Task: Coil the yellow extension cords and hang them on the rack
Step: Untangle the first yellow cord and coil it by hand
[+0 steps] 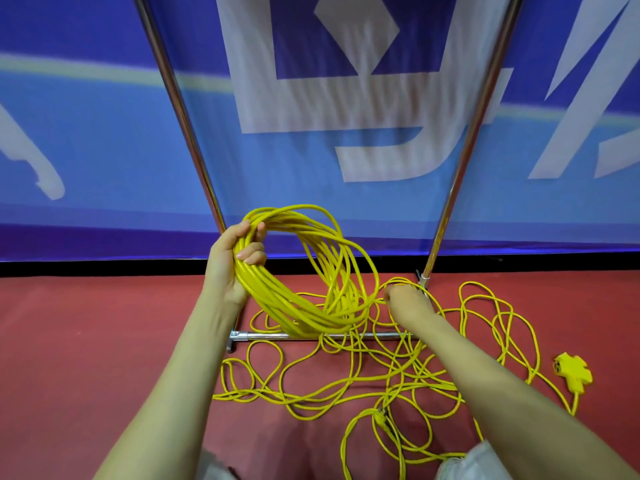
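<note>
My left hand grips a thick coil of yellow extension cord, held up in front of the rack's left pole. My right hand pinches a loose strand running from the coil, low by the rack's right pole. Many loose loops of yellow cord lie tangled on the red floor below. A yellow multi-outlet socket end lies at the right. A plug joint sits among the loops near the bottom. The metal rack has two slanted poles and a low crossbar.
A blue banner with white lettering stands right behind the rack. The red floor stretches left of the cords. My knees in light fabric show at the bottom edge.
</note>
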The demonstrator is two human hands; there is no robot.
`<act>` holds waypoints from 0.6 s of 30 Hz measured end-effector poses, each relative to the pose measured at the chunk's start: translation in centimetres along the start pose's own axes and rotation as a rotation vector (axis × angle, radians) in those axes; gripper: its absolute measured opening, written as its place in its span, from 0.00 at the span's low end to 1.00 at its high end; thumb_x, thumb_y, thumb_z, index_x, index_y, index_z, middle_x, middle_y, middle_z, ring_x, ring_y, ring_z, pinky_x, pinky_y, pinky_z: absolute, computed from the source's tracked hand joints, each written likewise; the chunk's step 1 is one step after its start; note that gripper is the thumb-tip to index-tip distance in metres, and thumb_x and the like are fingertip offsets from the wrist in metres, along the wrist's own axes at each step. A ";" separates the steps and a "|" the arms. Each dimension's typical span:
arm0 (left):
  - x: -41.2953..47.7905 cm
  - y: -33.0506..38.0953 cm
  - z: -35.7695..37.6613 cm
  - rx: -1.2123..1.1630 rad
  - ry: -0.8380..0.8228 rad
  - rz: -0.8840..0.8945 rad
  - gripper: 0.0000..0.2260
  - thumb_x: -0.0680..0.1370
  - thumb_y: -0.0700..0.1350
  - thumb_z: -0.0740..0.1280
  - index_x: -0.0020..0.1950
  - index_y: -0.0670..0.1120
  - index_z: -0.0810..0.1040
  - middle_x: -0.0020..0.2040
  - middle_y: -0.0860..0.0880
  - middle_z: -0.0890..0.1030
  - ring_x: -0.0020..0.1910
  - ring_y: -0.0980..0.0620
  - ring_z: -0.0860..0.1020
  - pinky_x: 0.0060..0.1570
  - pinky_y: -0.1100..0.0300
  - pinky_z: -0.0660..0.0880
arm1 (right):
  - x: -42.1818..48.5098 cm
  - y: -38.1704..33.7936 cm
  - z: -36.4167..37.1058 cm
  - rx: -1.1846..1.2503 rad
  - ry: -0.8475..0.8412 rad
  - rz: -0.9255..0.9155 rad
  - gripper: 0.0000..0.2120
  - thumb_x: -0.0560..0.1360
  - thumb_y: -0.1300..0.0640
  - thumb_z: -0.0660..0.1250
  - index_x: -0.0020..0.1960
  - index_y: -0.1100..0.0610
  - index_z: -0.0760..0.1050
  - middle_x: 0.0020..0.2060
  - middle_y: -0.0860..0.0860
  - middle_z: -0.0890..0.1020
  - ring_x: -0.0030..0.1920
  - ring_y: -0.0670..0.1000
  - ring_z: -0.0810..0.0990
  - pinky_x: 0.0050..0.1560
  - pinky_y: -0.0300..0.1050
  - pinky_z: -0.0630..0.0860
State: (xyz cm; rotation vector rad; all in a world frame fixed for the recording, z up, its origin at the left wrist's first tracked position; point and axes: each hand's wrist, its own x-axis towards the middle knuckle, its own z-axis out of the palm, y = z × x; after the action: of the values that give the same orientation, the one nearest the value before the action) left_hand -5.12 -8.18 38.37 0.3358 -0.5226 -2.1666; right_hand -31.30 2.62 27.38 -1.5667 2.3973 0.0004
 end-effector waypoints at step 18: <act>2.3 -1.4 -2.9 -0.183 0.475 0.536 0.10 0.78 0.33 0.60 0.38 0.41 0.68 0.32 0.46 0.73 0.21 0.56 0.66 0.22 0.66 0.65 | -4.2 -4.7 -1.9 0.254 -0.122 -0.486 0.14 0.77 0.66 0.58 0.60 0.58 0.61 0.40 0.53 0.73 0.37 0.54 0.71 0.36 0.47 0.64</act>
State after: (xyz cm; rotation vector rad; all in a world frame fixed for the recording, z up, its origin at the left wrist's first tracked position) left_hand -6.27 -9.93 35.05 0.5223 -0.1189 -1.5314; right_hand -25.98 4.20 30.82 -1.9108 1.7909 -0.2838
